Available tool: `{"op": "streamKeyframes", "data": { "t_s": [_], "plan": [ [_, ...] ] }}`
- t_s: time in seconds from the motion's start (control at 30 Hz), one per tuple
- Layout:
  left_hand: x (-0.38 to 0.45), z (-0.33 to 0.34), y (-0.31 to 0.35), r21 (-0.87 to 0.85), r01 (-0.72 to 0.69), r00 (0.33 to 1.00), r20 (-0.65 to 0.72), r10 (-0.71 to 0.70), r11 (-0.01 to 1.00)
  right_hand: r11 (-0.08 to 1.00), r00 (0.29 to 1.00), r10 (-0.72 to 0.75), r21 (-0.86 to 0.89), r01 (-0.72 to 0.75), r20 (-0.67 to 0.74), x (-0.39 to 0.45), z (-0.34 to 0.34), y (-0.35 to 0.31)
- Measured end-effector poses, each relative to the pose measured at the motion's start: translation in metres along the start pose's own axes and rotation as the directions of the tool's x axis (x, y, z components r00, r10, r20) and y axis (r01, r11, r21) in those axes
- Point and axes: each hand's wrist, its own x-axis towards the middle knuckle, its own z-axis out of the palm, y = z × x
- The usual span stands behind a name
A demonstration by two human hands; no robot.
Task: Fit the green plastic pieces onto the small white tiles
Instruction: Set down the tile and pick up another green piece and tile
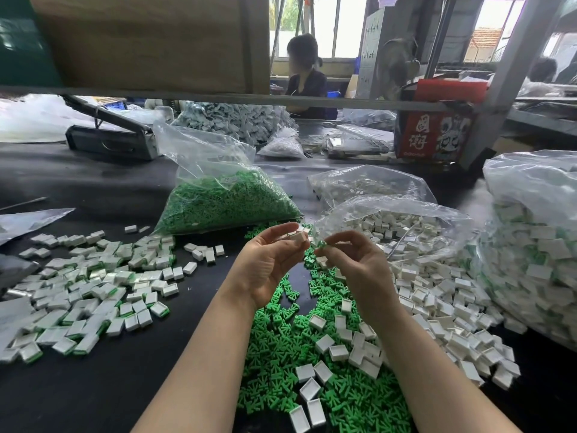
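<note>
black workshop surface [93, 398] carries a spread of loose green plastic pieces [312, 392] and white tiles [437, 301] under both raised hands. left hand [268, 264] has its grip pinched on one white tile [299, 237] at the fingertips. right hand [356, 260] has its grip pinched on a small green piece [321, 244], just beside that tile. finished tiles [84, 295] lie at left, a bag of green pieces [218, 201] behind.

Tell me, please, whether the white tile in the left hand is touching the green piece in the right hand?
Apart. The head view shows a sliver of background between the white tile and the green piece.
</note>
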Motion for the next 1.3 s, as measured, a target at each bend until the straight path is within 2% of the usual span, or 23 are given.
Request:
{"op": "streamKeyframes", "data": {
  "t_s": [0.33,0.6,1.3],
  "plan": [
    [-0.003,0.0048,-0.0007,0.026,-0.006,0.999,0.033,0.005,1.0,0.996,0.997,-0.08,0.047,0.08,-0.01,0.0011,-0.0007,0.0006],
    [-0.0047,0.0075,-0.0017,0.203,-0.027,0.997,0.072,0.013,0.979,0.992,0.992,-0.122,0.036,0.123,-0.025,0.0031,-0.0013,0.002],
    [-0.0047,0.0107,-0.0038,0.18,-0.057,0.997,0.065,0.046,0.982,0.989,0.995,-0.098,0.108,0.097,0.009,0.0033,-0.0031,0.0007]
  ]
}}
